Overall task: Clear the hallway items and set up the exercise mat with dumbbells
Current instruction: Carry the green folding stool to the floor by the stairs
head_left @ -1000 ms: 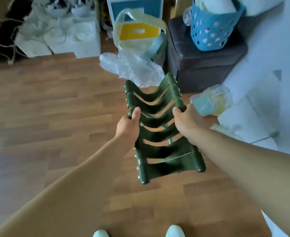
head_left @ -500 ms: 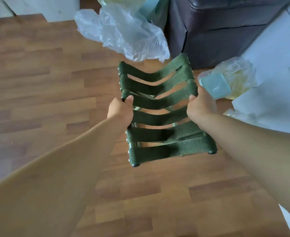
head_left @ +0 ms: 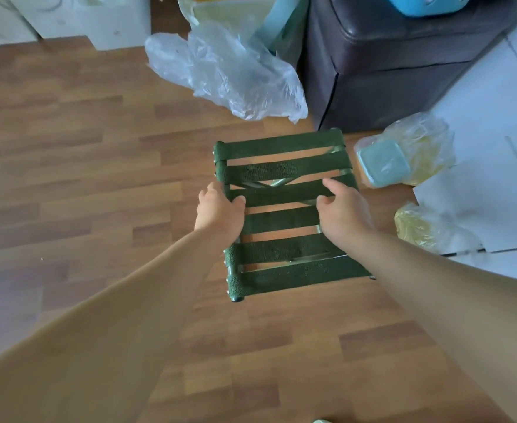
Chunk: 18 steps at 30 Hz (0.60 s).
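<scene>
A green strap-seat folding stool (head_left: 281, 169) sits unfolded in the middle of the view over the wooden floor (head_left: 98, 178), its six webbing bands running flat from side to side and crossed metal legs showing through the gaps. Whether its feet touch the floor cannot be told from above. The left hand (head_left: 220, 213) grips the stool's 9 o'clock edge about halfway along, fingers wrapped round the side rail and the thumb hooked over a band. The right hand (head_left: 345, 215) lies on the 3 o'clock side with loosely bent fingers spread over the tops of the middle bands, the forefinger pointing inward. It touches the webbing without closing round anything. At 12 o'clock from the stool, a crumpled clear plastic bag (head_left: 226, 71) lies on the floor. At 1 o'clock stands a dark padded ottoman (head_left: 388, 65), close to the stool's far corner, with a blue basket (head_left: 425, 4) on top of it. At 2 o'clock, just beside the stool, a yellowish bag holding a teal-lidded container (head_left: 382, 163) rests on the floor, and a second yellowish bag (head_left: 425, 227) lies at 3 o'clock against a white panel (head_left: 480, 178).
</scene>
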### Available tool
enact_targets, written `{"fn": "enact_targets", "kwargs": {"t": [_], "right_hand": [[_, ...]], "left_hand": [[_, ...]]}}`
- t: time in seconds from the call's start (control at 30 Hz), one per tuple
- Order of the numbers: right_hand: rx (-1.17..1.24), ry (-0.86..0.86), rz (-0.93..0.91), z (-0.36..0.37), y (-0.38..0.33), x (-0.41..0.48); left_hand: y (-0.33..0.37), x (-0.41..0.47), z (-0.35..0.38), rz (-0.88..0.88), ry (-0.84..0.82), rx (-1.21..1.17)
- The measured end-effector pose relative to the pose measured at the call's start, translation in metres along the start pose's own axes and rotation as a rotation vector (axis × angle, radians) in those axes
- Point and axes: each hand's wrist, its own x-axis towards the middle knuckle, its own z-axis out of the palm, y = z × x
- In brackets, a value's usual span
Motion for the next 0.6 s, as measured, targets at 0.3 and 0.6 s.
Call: {"fn": "enact_targets", "kwargs": {"t": [0.3, 0.6], "right_hand": [[0.134, -0.046, -0.053, -0.08, -0.098, -0.081], [0.215, -0.081, -0.237, -0.209, -0.2, -0.222]], "left_hand": [[0.078, -0.096, -0.09, 0.093, 0.01, -0.112], [0.176, -0.253, -0.215, 0.19, 0.054, -0.128]]}}
